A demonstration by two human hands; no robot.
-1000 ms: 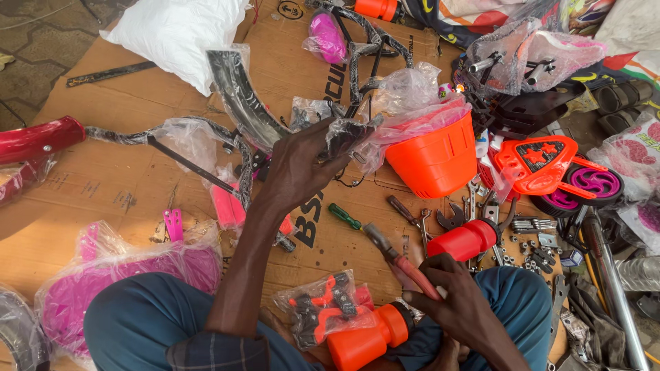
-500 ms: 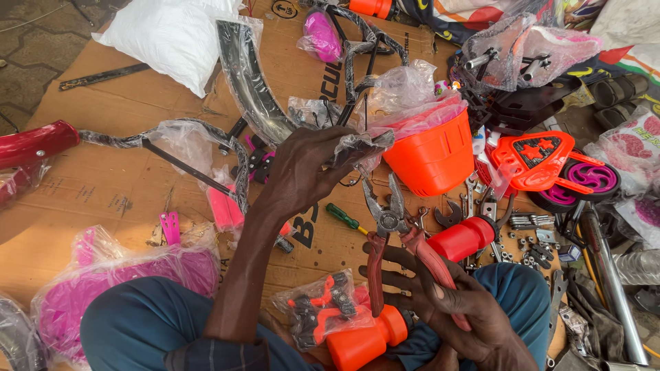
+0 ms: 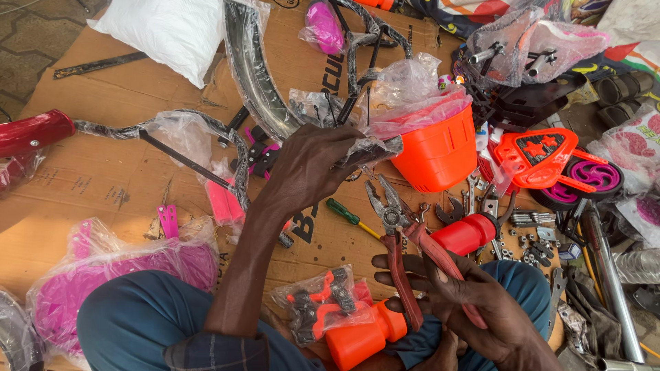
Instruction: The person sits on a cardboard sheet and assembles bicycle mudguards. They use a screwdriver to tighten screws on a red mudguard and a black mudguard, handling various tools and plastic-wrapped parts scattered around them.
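The person sits on cardboard w/ bike parts all round. The right hand (image 3: 460, 299) is curled round red pliers (image 3: 405, 254), handles spread, nose open & pointing up at the plastic. The left hand (image 3: 313, 165) reaches out, fingers closed on a black part in a clear plastic wrap (image 3: 375, 148), just beside the orange basket (image 3: 436, 148). A green screwdriver (image 3: 347, 214) lies between both hands. Small nuts & bolts (image 3: 529, 237) sit near the red bottle (image 3: 467, 233).

I think the pliers could nip a finger, bc the left hand is so near the nose. The slippy wrap could slide out of the grip. A bumped elbow could knock the bolts away & they'd get lost.
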